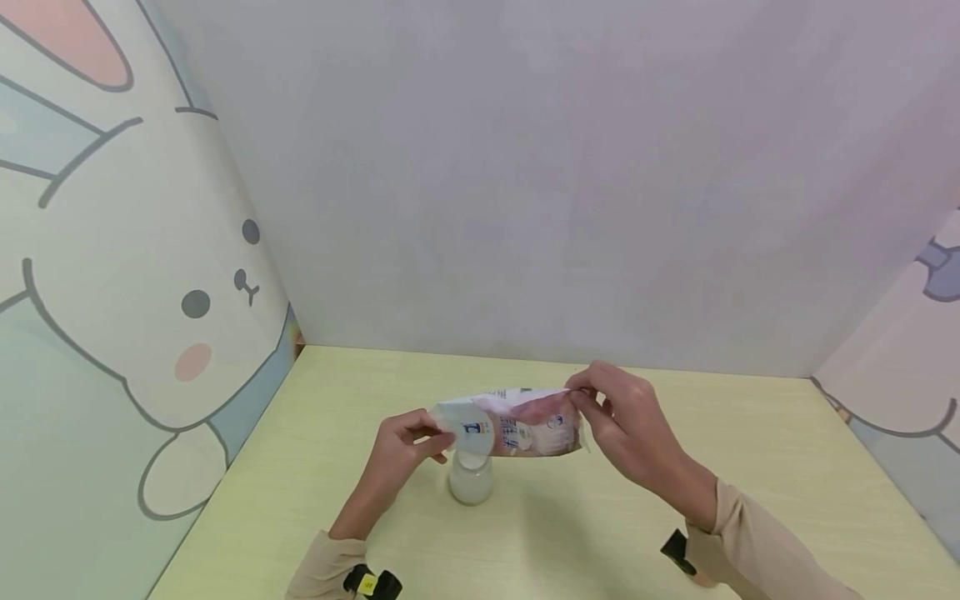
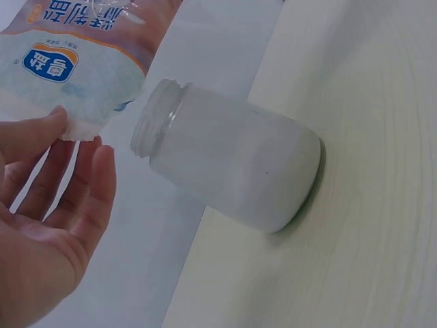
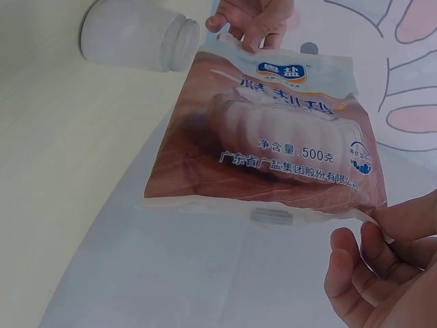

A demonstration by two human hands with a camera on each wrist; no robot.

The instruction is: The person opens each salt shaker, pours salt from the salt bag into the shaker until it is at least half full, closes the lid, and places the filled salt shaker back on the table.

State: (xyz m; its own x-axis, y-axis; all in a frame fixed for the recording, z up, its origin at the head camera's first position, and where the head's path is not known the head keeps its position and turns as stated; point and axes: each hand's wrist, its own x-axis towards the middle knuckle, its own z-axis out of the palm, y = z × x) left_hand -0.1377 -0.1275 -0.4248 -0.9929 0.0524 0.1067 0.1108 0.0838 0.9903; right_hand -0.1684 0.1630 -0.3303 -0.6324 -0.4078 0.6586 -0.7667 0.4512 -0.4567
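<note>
A printed plastic salt bag [image 1: 525,429], pale blue at one end and brown-pink at the other, is stretched between the two hands above the table. My left hand [image 1: 408,450] pinches its pale end between thumb and fingers. At the brown end, a corner is pinched by my right hand [image 1: 626,421]. Beneath the bag's left part a glass jar [image 2: 232,154] stands upright on the table, lidless and filled with something whitish. In the right wrist view the bag [image 3: 273,143] looks flat and slack; whether any salt remains inside I cannot tell.
The pale wooden table [image 1: 360,383] meets a plain grey wall [image 1: 525,183] at the back. Side walls carry cartoon rabbit prints [image 1: 150,267]. Both forearms wear beige sleeves with dark wrist straps.
</note>
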